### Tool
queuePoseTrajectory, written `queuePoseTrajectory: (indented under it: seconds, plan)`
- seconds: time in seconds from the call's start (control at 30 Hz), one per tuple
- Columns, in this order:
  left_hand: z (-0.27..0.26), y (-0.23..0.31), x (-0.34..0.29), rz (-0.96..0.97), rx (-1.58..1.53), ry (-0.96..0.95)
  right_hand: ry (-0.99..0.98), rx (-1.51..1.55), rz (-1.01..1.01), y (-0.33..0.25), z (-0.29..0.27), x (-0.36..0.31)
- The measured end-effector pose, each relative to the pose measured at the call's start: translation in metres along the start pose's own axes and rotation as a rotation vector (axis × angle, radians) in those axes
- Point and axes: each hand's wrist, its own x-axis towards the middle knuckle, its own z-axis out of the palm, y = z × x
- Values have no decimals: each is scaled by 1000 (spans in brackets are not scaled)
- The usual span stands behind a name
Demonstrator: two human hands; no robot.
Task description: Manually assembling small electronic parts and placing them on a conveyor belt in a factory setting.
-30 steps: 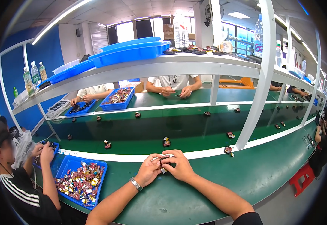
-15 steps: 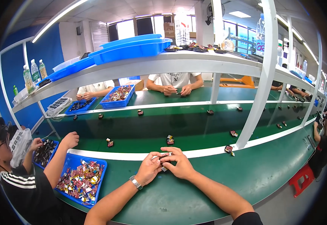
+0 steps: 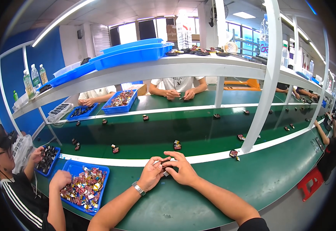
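Over the green table in front of me, my left hand (image 3: pixel 151 174) and my right hand (image 3: pixel 181 169) meet around a small dark part (image 3: pixel 166 164). A pale tab of it sticks out below the fingers. Both hands have their fingers closed on it, and most of the part is hidden. A metal-band watch (image 3: pixel 138 188) is on my left wrist. Just beyond my hands, a small part in black and red with a pale tab (image 3: pixel 177 145) lies on the green belt (image 3: pixel 152 135). Another such part (image 3: pixel 233 153) rests on the white rail to the right.
At my left stands a blue tray (image 3: pixel 106 173) heaped with small red, white and yellow pieces; a co-worker's hand (image 3: pixel 61 179) is at its edge. Behind it is a blue tray of black pieces (image 3: pixel 47 158). A white shelf frame (image 3: pixel 260 84) spans above the belt.
The co-worker's near hand has come back from the belt to the tray of colourful pieces. Two parts now lie on the belt's left. My hands keep almost the same place and grip.
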Motion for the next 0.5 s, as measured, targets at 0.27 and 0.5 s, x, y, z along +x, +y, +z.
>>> queuePoseTrajectory:
  seconds: [0.27, 0.5]
  plan:
    - [2, 0, 1, -22, -4, 30, 108, -250, -373, 4, -10, 5]
    - [5, 3, -1, -44, -6, 62, 67, -400, -520, -1, -13, 10]
